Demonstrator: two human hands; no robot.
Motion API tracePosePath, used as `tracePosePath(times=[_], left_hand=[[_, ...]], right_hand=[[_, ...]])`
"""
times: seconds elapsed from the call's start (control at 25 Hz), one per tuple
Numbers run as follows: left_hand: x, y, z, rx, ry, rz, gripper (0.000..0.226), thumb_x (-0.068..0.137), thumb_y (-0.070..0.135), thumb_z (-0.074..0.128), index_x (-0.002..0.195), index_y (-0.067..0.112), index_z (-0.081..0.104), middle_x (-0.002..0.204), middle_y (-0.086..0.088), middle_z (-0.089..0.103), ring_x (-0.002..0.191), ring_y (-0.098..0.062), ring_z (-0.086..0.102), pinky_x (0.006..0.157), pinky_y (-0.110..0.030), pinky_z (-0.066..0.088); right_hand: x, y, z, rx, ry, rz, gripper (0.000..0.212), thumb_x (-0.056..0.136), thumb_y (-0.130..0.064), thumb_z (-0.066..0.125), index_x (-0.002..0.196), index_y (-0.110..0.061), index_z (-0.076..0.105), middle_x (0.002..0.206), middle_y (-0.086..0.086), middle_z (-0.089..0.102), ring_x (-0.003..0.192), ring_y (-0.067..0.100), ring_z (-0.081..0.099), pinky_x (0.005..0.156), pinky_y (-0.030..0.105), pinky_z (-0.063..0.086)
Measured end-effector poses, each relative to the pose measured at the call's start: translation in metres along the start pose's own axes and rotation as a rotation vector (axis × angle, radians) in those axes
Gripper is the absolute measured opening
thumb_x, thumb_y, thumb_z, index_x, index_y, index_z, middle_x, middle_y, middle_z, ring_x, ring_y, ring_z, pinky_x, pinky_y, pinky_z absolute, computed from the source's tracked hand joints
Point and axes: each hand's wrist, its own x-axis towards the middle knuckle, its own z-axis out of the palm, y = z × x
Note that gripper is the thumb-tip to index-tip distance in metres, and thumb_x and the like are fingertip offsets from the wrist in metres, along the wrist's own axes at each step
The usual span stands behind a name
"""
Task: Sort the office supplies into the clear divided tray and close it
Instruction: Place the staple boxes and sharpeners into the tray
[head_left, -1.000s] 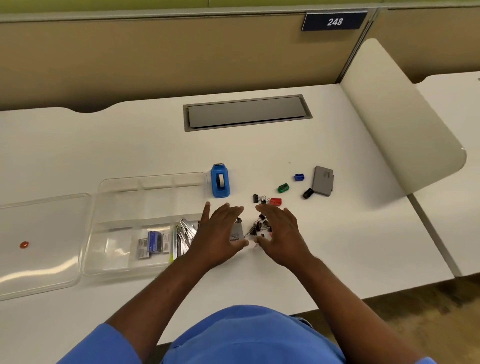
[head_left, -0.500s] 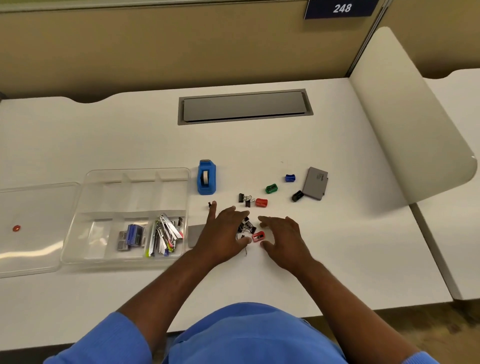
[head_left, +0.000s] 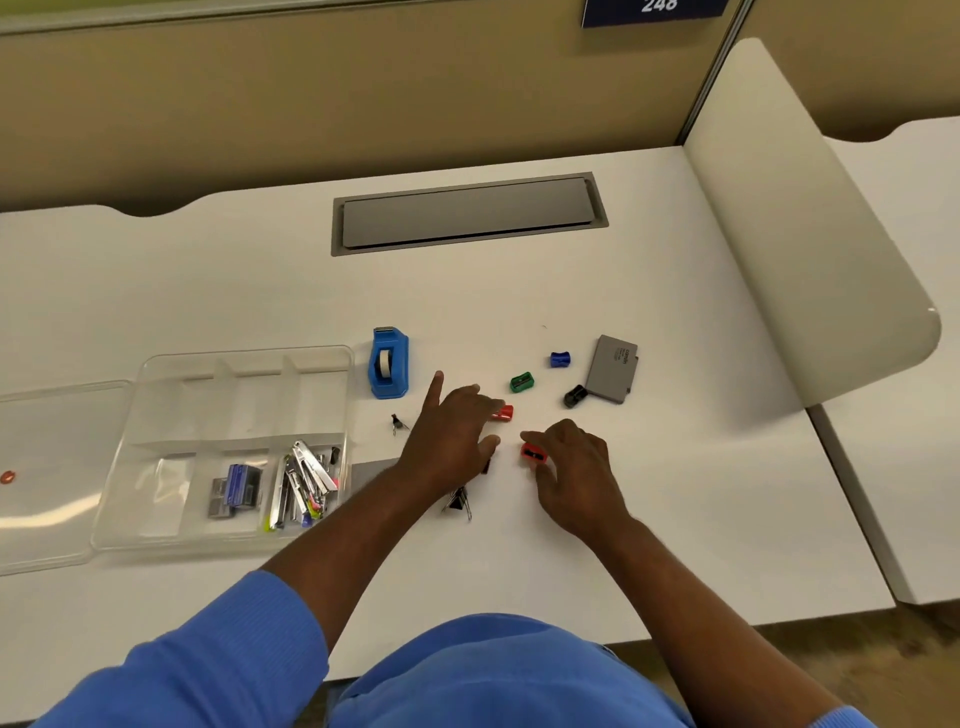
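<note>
Blue tape dispenser (head_left: 389, 364) and black clip (head_left: 397, 423) stand between hands and tray (head_left: 156, 538).

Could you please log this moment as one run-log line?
left hand: over binder clips | right hand: pinching red sharpener | tray: open, partly filled

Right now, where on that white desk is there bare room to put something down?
Free: the white desk between the grey cable hatch and clear divided tray, and the near right corner. Crowded: around both hands, from blue tape dispenser to grey flat case.
</note>
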Motion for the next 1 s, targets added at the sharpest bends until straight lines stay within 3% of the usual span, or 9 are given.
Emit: tracePosePath(times=[0.28, 0.44, 0.68, 0.88, 1.0], left_hand=[[0.031, -0.002, 0.015, 0.073, -0.024, 0.046, 0.038, 0.093, 0.028, 0.06, 0.131, 0.025, 0.061, 0.124, 0.004, 0.065, 0.129, -0.016, 0.049, 0.118, -0.038, -0.019], [0.035, 0.001, 0.015, 0.061, -0.018, 0.017, 0.034, 0.094, 0.021, 0.056, 0.125, 0.027, 0.064, 0.11, 0.006, 0.067, 0.113, -0.015, 0.055, 0.121, -0.039, -0.013], [0.018, 0.001, -0.004, -0.07, 0.159, 0.01, 0.037, 0.089, 0.022, 0.064, 0.126, 0.022, 0.066, 0.117, 0.004, 0.07, 0.115, -0.014, 0.057, 0.124, -0.037, -0.007], [-0.022, -0.027, -0.023, -0.152, 0.315, -0.036, 0.033, 0.082, 0.013, 0.07, 0.115, 0.017, 0.071, 0.102, 0.001, 0.072, 0.104, -0.019, 0.062, 0.125, -0.043, 0.005], [-0.049, -0.049, -0.031, -0.144, 0.367, -0.107, 0.04, 0.082, 0.015, 0.072, 0.121, 0.019, 0.068, 0.102, 0.004, 0.071, 0.105, -0.016, 0.062, 0.125, -0.039, 0.001]], right_hand=[[0.005, 0.019, -0.013, 0.005, 0.051, 0.03, 0.038, 0.089, -0.022, 0.063, 0.126, -0.032, 0.063, 0.103, -0.01, 0.054, 0.1, 0.015, 0.054, 0.095, 0.027, 0.029], [0.007, 0.018, -0.016, -0.005, 0.075, 0.018, 0.035, 0.091, -0.025, 0.063, 0.125, -0.03, 0.064, 0.102, -0.009, 0.057, 0.098, 0.016, 0.056, 0.094, 0.029, 0.033], [0.017, -0.005, -0.013, 0.008, 0.147, -0.055, 0.032, 0.089, -0.026, 0.064, 0.122, -0.028, 0.064, 0.107, -0.009, 0.062, 0.105, 0.013, 0.055, 0.096, 0.027, 0.031], [0.028, -0.049, -0.001, 0.08, 0.189, -0.151, 0.029, 0.087, -0.022, 0.067, 0.114, -0.031, 0.061, 0.103, -0.012, 0.061, 0.1, 0.01, 0.053, 0.093, 0.019, 0.025], [0.036, -0.078, 0.009, 0.101, 0.159, -0.216, 0.031, 0.088, -0.021, 0.065, 0.117, -0.03, 0.062, 0.107, -0.011, 0.063, 0.103, 0.01, 0.055, 0.096, 0.018, 0.025]])
